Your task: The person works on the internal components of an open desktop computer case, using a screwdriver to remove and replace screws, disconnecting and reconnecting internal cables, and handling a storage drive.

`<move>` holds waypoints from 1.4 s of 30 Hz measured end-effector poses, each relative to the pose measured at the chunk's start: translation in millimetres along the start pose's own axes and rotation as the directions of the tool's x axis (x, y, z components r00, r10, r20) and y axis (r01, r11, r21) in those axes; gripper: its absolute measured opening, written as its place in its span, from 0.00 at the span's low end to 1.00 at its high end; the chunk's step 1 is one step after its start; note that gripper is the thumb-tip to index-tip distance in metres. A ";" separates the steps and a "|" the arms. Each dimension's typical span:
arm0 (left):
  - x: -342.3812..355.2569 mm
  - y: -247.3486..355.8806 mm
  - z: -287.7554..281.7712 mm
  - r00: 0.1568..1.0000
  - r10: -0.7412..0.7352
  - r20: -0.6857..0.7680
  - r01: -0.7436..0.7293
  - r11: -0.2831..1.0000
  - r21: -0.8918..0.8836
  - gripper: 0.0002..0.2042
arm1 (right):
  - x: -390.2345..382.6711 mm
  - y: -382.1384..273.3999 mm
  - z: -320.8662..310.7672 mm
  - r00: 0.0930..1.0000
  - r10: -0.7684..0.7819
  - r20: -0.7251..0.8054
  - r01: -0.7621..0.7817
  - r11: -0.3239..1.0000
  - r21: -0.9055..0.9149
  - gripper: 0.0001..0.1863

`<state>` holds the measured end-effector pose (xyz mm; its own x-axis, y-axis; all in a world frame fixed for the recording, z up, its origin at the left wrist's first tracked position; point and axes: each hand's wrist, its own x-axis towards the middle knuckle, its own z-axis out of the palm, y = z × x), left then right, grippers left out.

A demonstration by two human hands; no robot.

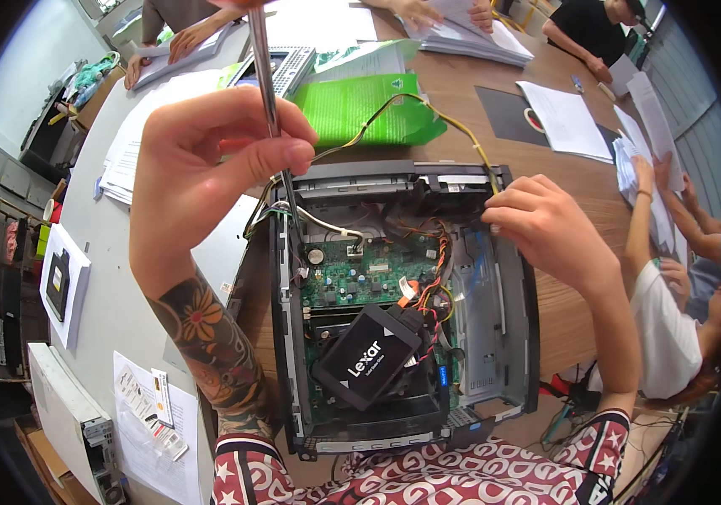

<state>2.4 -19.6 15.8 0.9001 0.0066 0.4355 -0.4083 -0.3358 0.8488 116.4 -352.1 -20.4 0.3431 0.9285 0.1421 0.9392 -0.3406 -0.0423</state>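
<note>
Over the computer case (532, 337), a screwdriver (261, 67) slants through the pinching left grip (205, 164). The right grip (543, 225) pinches yellow cable (464, 130) by the case's far-right corner.

Case (360, 177): black. Board (344, 290): green. Drive (371, 357): black, white lettering. Bag (360, 109), twelve o'clock: bright green. Shirt (453, 471), six o'clock: red, white letter pattern.

A left hand (196, 172) and a right hand (550, 220) over an open computer case (531, 337) on a brown desk (453, 88).
The left hand pinches a long screwdriver (260, 59) that points down into the case. The right hand is at the far right corner, by a yellow and black wire (459, 126). Inside are a green board (339, 286) and a flat black box (386, 349).
</note>
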 end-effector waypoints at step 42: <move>-5.5 0.1 -7.0 0.998 -0.001 -0.058 -0.002 0.998 -0.059 0.06 | -1.8 -57.4 55.3 0.877 0.443 -0.184 -0.320 0.826 0.464 0.09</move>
<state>-3.6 -13.0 15.6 0.8902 0.0616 0.4513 -0.4187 -0.2793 0.8641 62.3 -325.9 -72.9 0.7155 0.6366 0.2877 0.6703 -0.5097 -0.5393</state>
